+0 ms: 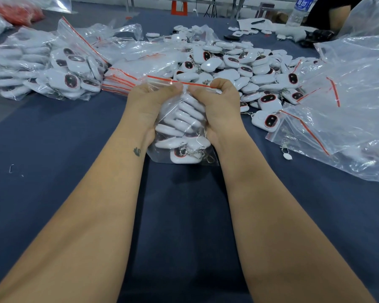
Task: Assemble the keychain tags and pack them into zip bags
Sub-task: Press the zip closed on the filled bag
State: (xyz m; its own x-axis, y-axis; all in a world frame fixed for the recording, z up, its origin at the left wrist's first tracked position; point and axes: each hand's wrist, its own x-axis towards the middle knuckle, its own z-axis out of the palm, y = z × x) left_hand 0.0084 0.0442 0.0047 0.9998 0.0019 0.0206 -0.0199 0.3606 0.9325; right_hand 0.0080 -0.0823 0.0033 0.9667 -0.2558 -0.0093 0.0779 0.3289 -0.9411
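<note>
A clear zip bag (179, 136) filled with several white keychain tags stands on the dark blue table (53, 138) in front of me. My left hand (148, 106) and my right hand (220, 103) both grip the bag near its top, thumbs pinching the red zip strip (185, 83). Metal clasps show through the bag's bottom. Behind the bag lies a big loose pile of white tags (239, 64) with dark red-rimmed faces.
Filled zip bags (53, 68) are heaped at the left. Empty zip bags (341, 119) lie at the right, a flat stack (118, 80) just behind my left hand. A water bottle (300, 12) and another person's arm are at the far right.
</note>
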